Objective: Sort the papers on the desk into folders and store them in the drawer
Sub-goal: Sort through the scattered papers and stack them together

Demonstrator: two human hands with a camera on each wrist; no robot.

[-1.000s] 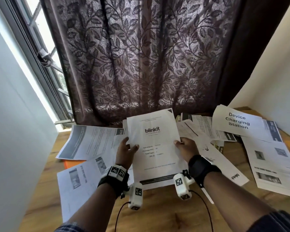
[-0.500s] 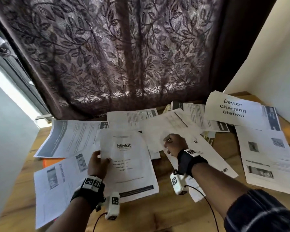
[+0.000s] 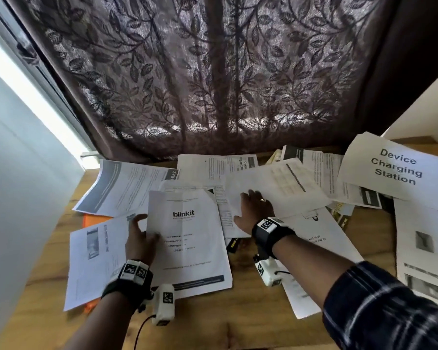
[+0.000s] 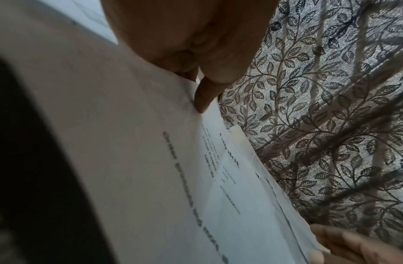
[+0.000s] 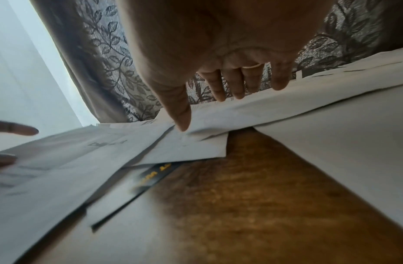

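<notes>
Head view: your left hand [image 3: 140, 238] holds the left edge of the blinkit sheet [image 3: 190, 238], thumb on the printed face. Left wrist view confirms it: your thumb [image 4: 203, 96] presses the sheet's top while the other fingers sit underneath, so this is a pinch on the paper. The sheet lies over other papers at the centre-left of the wooden desk [image 3: 213, 324], its lower edge near the desk's front.

Your right hand [image 3: 254, 210] lies flat, fingers straight and slightly spread, on a white sheet [image 3: 276, 188] in the middle of the pile, just right of the blinkit sheet. Right wrist view shows the fingertips [image 5: 236, 91] and thumb touching paper, nothing gripped.

An orange folder [image 3: 91, 219] shows partly beneath the papers at the left. A sheet reading "Device Charging Station" [image 3: 395, 168] rests at the far right, well apart from both hands. A leaf-patterned curtain [image 3: 213, 72] hangs behind the desk.
</notes>
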